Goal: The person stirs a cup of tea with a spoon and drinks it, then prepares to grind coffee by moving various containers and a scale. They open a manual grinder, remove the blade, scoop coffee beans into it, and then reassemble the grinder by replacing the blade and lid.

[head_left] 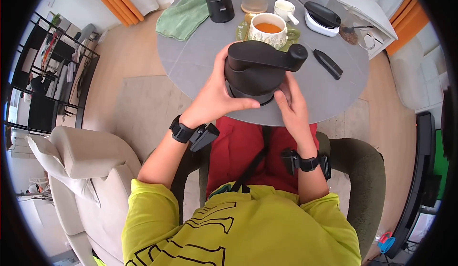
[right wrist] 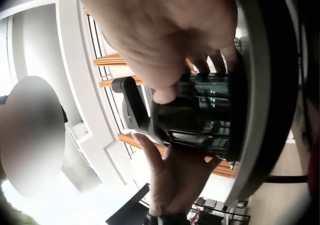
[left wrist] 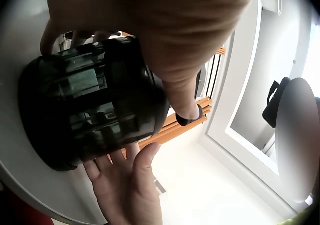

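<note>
A black hand-crank grinder (head_left: 255, 73) stands upright at the table's near edge, its crank arm (head_left: 272, 55) on top pointing right with a round knob at the end. My left hand (head_left: 217, 92) holds its left side, the thumb along the lower front. From the right, my right hand (head_left: 292, 104) grips the lower body, thumb at the front. Its glossy, dark see-through body (left wrist: 95, 102) shows between both hands in the left wrist view. In the right wrist view, the right-hand fingers (right wrist: 215, 62) wrap round the body and the left hand (right wrist: 182, 177) supports the opposite side.
Behind the grinder, a cup of amber drink (head_left: 269, 30) sits on a green saucer. A black lidded pot (head_left: 220, 6) and green cloth (head_left: 183, 18) lie back left. On the right are a black handle-shaped object (head_left: 328, 64), a white-and-black container (head_left: 322, 20) and a glass jar (head_left: 350, 32).
</note>
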Demonstrator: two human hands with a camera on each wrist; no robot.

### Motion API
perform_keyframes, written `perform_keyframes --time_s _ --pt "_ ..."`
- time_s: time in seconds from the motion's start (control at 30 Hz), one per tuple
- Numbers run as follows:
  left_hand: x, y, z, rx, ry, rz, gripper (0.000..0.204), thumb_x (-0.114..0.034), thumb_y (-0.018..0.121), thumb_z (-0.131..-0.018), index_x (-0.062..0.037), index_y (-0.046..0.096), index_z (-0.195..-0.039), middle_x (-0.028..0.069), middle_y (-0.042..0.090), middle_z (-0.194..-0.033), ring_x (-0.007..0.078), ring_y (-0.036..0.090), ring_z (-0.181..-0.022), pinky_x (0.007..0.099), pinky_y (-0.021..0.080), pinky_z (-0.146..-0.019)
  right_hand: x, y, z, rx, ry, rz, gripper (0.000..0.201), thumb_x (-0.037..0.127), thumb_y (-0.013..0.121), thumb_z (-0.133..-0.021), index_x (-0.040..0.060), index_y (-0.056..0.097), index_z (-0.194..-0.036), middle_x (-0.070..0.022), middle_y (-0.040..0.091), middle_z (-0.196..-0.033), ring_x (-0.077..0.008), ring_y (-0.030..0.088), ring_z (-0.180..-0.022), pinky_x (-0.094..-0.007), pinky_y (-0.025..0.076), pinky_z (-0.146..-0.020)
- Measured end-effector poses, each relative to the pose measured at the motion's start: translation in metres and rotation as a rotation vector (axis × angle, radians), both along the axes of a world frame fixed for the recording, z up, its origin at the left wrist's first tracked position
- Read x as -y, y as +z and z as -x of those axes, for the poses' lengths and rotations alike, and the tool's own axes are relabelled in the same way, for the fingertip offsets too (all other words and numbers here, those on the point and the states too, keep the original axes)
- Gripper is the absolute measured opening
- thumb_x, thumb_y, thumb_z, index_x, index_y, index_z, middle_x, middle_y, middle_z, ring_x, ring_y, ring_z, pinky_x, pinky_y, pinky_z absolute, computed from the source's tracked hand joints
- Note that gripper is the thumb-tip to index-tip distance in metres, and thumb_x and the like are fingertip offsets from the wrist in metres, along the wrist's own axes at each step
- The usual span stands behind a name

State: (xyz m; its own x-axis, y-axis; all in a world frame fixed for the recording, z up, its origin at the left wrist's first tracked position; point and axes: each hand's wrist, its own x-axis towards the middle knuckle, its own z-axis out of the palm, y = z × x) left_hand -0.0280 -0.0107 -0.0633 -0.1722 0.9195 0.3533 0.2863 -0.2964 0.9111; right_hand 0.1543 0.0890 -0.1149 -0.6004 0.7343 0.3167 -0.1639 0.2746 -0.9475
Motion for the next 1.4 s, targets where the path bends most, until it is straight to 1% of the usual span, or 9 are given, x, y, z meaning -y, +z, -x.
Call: perform_keyframes --time_s 0.07,0.13,0.37,0.53,0.6,0.77,0.93,1.17,1.4 --pt "-0.001 -0.003 -0.006 0.005 0.078 0.053 0.114 -0.012 0.090 -0.062 -0.0078 0.014 -0.146 0.0150 0.034 -0.145 0.0254 0.034 -0.136 0.0409 0.032 -0.111 -0.002 -0.001 -0.002 0.042 -0.013 -0.008 0.053 0.016 0.058 -0.096 -0.0033 0.038 -0.142 -0.0221 0.049 -0.137 -0.0304 0.050 -0.127 -0.0389 0.040 -0.105" --pt "-0.001 -0.003 -0.010 0.015 0.101 0.050 0.113 -0.012 0.090 -0.062 -0.0081 0.014 -0.146 0.0150 0.034 -0.144 0.0258 0.035 -0.136 0.0410 0.032 -0.112 -0.002 -0.004 0.000 0.069 -0.054 -0.037 0.047 0.016 0.057 -0.096 -0.0053 0.044 -0.137 -0.0234 0.055 -0.131 -0.0312 0.054 -0.124 -0.0377 0.042 -0.103" --pt "-0.002 -0.011 -0.008 -0.049 0.177 -0.009 0.115 -0.013 0.092 -0.060 -0.0090 0.016 -0.146 0.0155 0.036 -0.143 0.0264 0.037 -0.135 0.0404 0.034 -0.111 -0.005 -0.002 -0.001 0.031 0.001 -0.085 0.049 0.009 0.057 -0.094 -0.0051 0.042 -0.138 -0.0237 0.054 -0.130 -0.0316 0.054 -0.122 -0.0378 0.042 -0.103" --pt "0.003 -0.009 -0.010 -0.042 0.256 -0.005 0.114 -0.010 0.091 -0.061 -0.0082 0.016 -0.146 0.0135 0.038 -0.142 0.0245 0.039 -0.132 0.0397 0.037 -0.109 -0.006 0.001 -0.001 -0.022 0.032 -0.054 0.053 0.007 0.056 -0.094 -0.0027 0.037 -0.142 -0.0223 0.048 -0.138 -0.0320 0.050 -0.126 -0.0391 0.041 -0.105" --pt "0.007 -0.007 -0.002 -0.004 0.287 -0.024 0.114 -0.009 0.091 -0.061 -0.0079 0.016 -0.146 0.0132 0.038 -0.141 0.0240 0.041 -0.131 0.0394 0.038 -0.108 -0.008 0.002 -0.003 0.043 0.027 -0.082 0.054 0.007 0.056 -0.094 -0.0016 0.036 -0.143 -0.0201 0.045 -0.141 -0.0311 0.048 -0.128 -0.0405 0.041 -0.105" --pt "0.018 0.027 0.042 0.120 0.571 -0.079 0.102 -0.007 0.089 -0.064 -0.0049 0.021 -0.140 0.0143 0.048 -0.128 0.0229 0.056 -0.114 0.0353 0.049 -0.096 -0.007 0.000 -0.002 0.004 0.037 -0.048 0.051 0.008 0.057 -0.094 -0.0016 0.038 -0.141 -0.0186 0.046 -0.140 -0.0301 0.049 -0.127 -0.0408 0.043 -0.104" --pt "0.018 0.038 0.100 0.033 0.833 -0.122 0.103 -0.015 0.089 -0.066 0.0000 0.019 -0.140 0.0148 0.046 -0.129 0.0227 0.049 -0.121 0.0354 0.042 -0.102 -0.007 0.000 -0.002 -0.013 0.029 -0.069 0.050 0.010 0.058 -0.094 -0.0017 0.040 -0.139 -0.0184 0.048 -0.138 -0.0298 0.051 -0.125 -0.0405 0.044 -0.103" --pt "-0.005 0.018 0.139 -0.067 0.867 -0.115 0.110 -0.020 0.090 -0.065 -0.0005 0.015 -0.142 0.0164 0.044 -0.131 0.0245 0.048 -0.122 0.0355 0.042 -0.103 -0.006 0.001 -0.002 -0.002 0.018 -0.068 0.047 0.011 0.059 -0.094 -0.0016 0.042 -0.136 -0.0180 0.049 -0.136 -0.0296 0.052 -0.123 -0.0398 0.045 -0.101" --pt "-0.012 -0.001 0.135 -0.018 0.847 -0.021 0.108 -0.018 0.090 -0.064 -0.0033 0.017 -0.143 0.0167 0.043 -0.132 0.0246 0.048 -0.122 0.0360 0.044 -0.102 -0.005 0.002 -0.002 -0.005 0.003 -0.052 0.045 0.010 0.059 -0.094 -0.0007 0.044 -0.134 -0.0173 0.050 -0.133 -0.0285 0.053 -0.120 -0.0387 0.046 -0.100"
